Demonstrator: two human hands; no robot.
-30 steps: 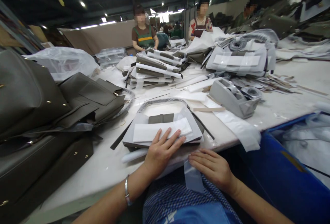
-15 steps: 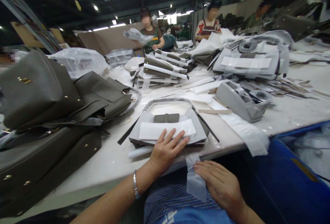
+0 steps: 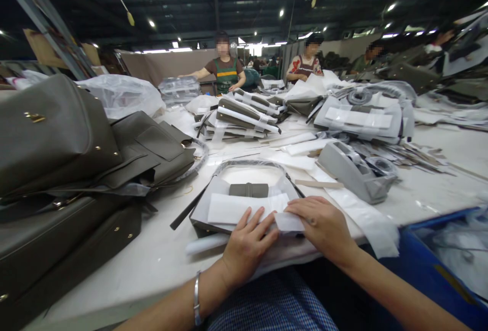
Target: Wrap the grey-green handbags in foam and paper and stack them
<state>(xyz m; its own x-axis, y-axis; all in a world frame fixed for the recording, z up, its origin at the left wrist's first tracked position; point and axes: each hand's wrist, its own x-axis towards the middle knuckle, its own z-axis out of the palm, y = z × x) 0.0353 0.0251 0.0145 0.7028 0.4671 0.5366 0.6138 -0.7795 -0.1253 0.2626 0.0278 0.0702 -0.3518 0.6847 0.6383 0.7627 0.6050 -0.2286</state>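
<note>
In the head view, an olive handbag [image 3: 248, 190] lies flat before me, partly covered in pale sheeting. Its plastic-wrapped handle [image 3: 249, 163] arches away from me, and a folded white sheet [image 3: 231, 210] rests across its front. My left hand [image 3: 247, 247] lies on the bag's near edge with fingers spread. At the right corner my right hand [image 3: 326, 227] pinches a strip of clear tape [image 3: 288, 222] against the bag; its thumb is mostly hidden. A white roll [image 3: 206, 244] pokes out beneath the near edge.
Olive bags [image 3: 57, 132] are piled at the left. A grey tape dispenser [image 3: 353, 171] stands at the right, and a blue bin [image 3: 430, 270] sits below the table edge. Wrapped bags [image 3: 244, 115] are stacked farther back. Co-workers [image 3: 226, 71] stand across the table.
My right hand has risen from below the table edge, bringing the tape's free end up onto the bag. My left hand stays on the bag's near edge.
</note>
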